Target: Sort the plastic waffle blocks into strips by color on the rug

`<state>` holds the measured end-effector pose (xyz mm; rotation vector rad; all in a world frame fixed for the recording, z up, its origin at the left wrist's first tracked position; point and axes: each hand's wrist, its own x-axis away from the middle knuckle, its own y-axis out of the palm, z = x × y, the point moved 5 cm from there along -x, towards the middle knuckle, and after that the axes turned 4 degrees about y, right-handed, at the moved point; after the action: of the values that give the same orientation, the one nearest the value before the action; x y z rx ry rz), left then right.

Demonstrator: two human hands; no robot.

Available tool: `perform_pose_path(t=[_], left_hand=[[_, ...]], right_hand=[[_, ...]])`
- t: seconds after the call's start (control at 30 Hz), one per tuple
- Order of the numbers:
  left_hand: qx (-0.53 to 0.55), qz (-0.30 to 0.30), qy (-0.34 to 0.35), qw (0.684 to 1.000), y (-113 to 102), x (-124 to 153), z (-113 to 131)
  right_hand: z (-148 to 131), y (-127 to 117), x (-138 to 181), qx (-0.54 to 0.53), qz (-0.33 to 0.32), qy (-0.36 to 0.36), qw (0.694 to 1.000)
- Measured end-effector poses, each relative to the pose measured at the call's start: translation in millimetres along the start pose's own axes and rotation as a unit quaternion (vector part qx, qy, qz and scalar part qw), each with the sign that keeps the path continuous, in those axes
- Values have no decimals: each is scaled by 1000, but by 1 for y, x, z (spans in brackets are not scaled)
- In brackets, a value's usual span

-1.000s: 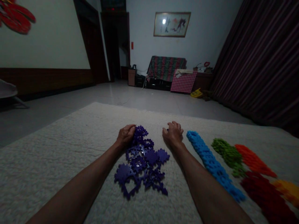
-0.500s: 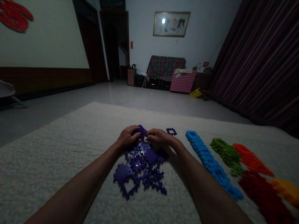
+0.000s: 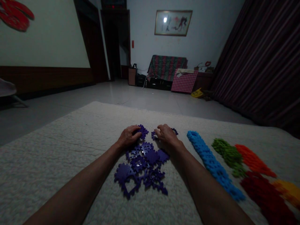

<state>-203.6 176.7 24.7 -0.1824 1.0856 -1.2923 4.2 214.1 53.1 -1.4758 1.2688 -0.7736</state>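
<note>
My left hand (image 3: 128,136) is closed on the edge of a purple toothed building piece (image 3: 143,132), held near the top of a purple pile. To its right, my right hand (image 3: 164,133) is bent over the mat with its fingertips on another small purple piece (image 3: 153,135), mostly hidden under the fingers. Behind that hand, a purple frame-shaped piece (image 3: 175,131) shows only in part. Nearer to me lies a loose heap of purple interlocking pieces (image 3: 138,164), some solid, some with cut-outs such as a heart-like opening.
On the pale quilted mat (image 3: 89,131), right of my arm, lies a long blue row of pieces (image 3: 211,162). Beyond it are green (image 3: 227,153), orange (image 3: 254,160), dark red (image 3: 264,193) and yellow (image 3: 288,191) groups. A covered bench (image 3: 167,67) stands by the far wall.
My right hand has moved away from the left hand's piece, to the right, and now partly covers the frame-shaped piece. My left hand has stayed nearly still.
</note>
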Motion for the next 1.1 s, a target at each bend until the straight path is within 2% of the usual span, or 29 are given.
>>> perform_pose_path(t=[0.07,0.13,0.27,0.43,0.53,0.63,0.7,0.87,1.1], left_hand=[[0,-2,2,1000,0,0,1],[1,-5,2,1000,0,0,2],[6,-7,1,1000,-1,0,1],[8,-6,3,1000,0,0,-1],[6,-9,3,1000,0,0,-1],[3,-16,0,1000,0,0,-1],[1,-16,-2,1000,0,0,0],[4,-11,-2,1000,-1,0,2],[15,-12,-7,1000,-2,0,3]], right_hand=[[-3,-2,7,19,-12,60,998],[-10,-2,12,26,-37,81,996],[-20,2,15,33,-47,59,997],[-19,9,6,-5,-6,36,999],[-3,-4,-3,-19,63,60,996],[24,-18,-9,-25,156,115,981],[44,-18,-10,-44,193,152,968],[73,2,-9,-76,210,182,958],[72,9,-5,-77,227,189,952]])
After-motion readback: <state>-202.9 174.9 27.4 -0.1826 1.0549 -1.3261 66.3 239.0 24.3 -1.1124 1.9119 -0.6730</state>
